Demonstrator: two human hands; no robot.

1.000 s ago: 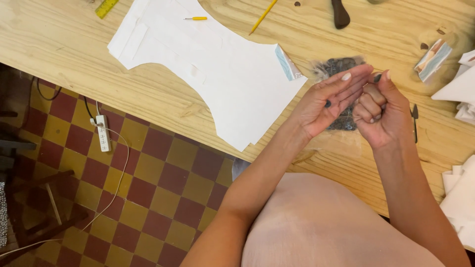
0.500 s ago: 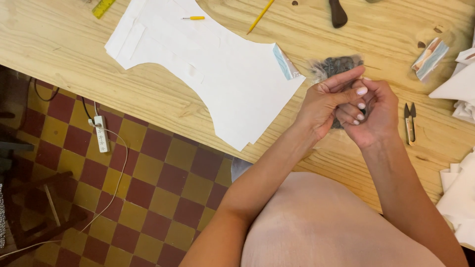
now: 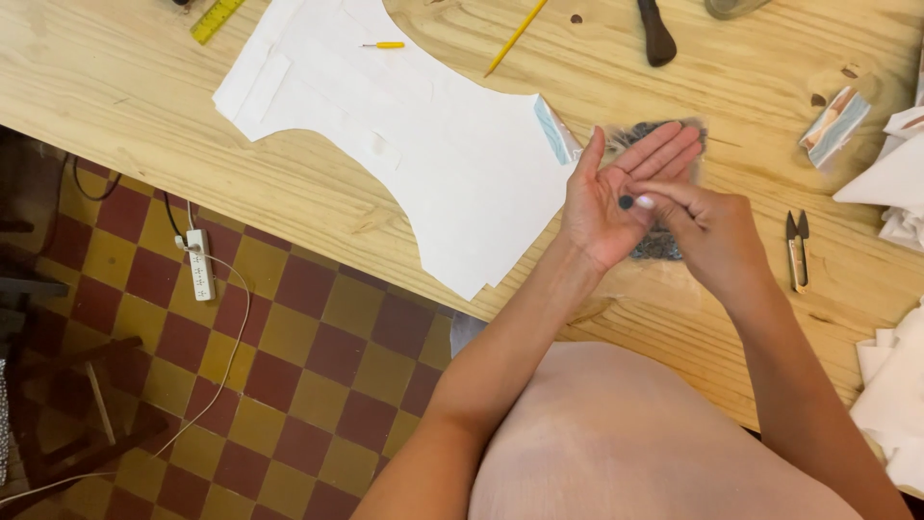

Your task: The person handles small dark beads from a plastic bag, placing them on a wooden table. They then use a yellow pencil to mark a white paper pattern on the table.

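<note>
My left hand [image 3: 616, 197] is held flat, palm up, above the wooden table [image 3: 289, 183]. A small dark round button [image 3: 626, 202] lies in its palm. My right hand [image 3: 707, 231] reaches over from the right, and its fingertips touch the palm just beside the button. Under both hands lies a clear bag of small dark pieces [image 3: 659, 246], mostly hidden by them. A large white paper pattern piece [image 3: 414, 135] is spread on the table left of my hands.
Small thread snips [image 3: 796, 248] lie right of my hands. White fabric pieces [image 3: 895, 183] sit at the right edge. A yellow pencil [image 3: 515, 37], a dark tool handle [image 3: 656, 31] and a yellow ruler [image 3: 217, 19] lie farther back. A power strip [image 3: 197, 262] rests on the checkered floor.
My hands were clasped together over the bag. Now the left hand has opened flat with a dark button in its palm, and the right fingers rest beside it.
</note>
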